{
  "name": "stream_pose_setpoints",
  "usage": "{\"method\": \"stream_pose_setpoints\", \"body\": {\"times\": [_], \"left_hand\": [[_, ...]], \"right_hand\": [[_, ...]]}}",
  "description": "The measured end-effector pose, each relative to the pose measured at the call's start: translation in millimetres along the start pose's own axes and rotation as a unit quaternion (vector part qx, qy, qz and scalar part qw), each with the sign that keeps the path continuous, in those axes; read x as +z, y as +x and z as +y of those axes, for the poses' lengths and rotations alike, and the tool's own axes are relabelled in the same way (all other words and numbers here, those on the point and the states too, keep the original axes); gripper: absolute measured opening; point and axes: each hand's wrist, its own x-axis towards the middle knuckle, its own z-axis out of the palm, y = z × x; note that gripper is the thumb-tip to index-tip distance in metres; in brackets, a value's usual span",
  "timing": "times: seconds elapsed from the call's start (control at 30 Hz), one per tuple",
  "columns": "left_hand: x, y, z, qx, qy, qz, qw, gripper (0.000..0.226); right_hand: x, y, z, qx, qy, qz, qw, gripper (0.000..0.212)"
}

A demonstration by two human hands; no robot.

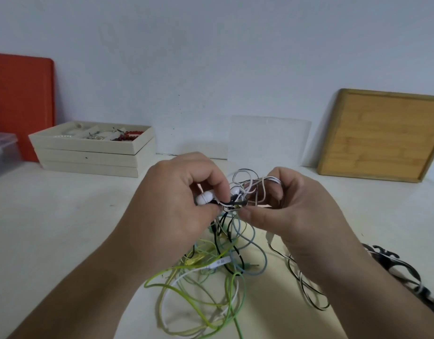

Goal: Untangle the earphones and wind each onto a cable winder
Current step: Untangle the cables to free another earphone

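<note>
A tangle of earphone cables (218, 263) in green, yellow, white, black and grey-blue lies on the white table (64, 228) and rises up between my hands. My left hand (176, 206) grips a white earbud (205, 197) and pinches the knotted cables beside it. My right hand (289, 211) pinches the same knot at the thumb, with white cable loops (250, 182) over its fingers. A black-and-white cable (306, 287) trails under my right wrist. I cannot make out a cable winder for certain.
Stacked cream trays (93, 152) with beads and jewellery stand at the back left, beside an orange board (20, 99) and a clear box (3, 150). A wooden tray (382, 135) and a clear sheet (269, 140) lean on the wall. A dark patterned object (394, 267) lies at right.
</note>
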Motion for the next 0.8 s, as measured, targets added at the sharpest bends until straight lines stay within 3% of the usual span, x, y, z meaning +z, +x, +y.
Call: {"method": "stream_pose_setpoints", "body": {"times": [0.13,0.27,0.37,0.5,0.67,0.8], "left_hand": [[2,-1,0,-0.09,-0.06,-0.008,0.994,0.033],[2,-1,1,-0.167,-0.128,-0.034,0.977,0.026],[3,-1,5,-0.184,-0.178,-0.035,0.966,0.02],[9,-1,3,-0.161,-0.144,0.018,0.976,0.002],[16,-4,3,-0.173,-0.152,0.035,0.972,0.017],[19,-3,0,-0.193,-0.163,0.032,0.967,0.026]], "right_hand": [[0,0,1,-0.013,-0.028,0.048,0.998,0.053],[1,1,2,-0.013,-0.052,0.085,0.995,0.039],[2,-1,0,-0.016,-0.058,0.088,0.994,0.035],[3,0,1,0.012,0.001,0.09,0.996,0.042],[4,1,4,0.018,0.013,0.092,0.995,0.05],[3,2,5,0.021,0.034,0.061,0.997,0.044]]}}
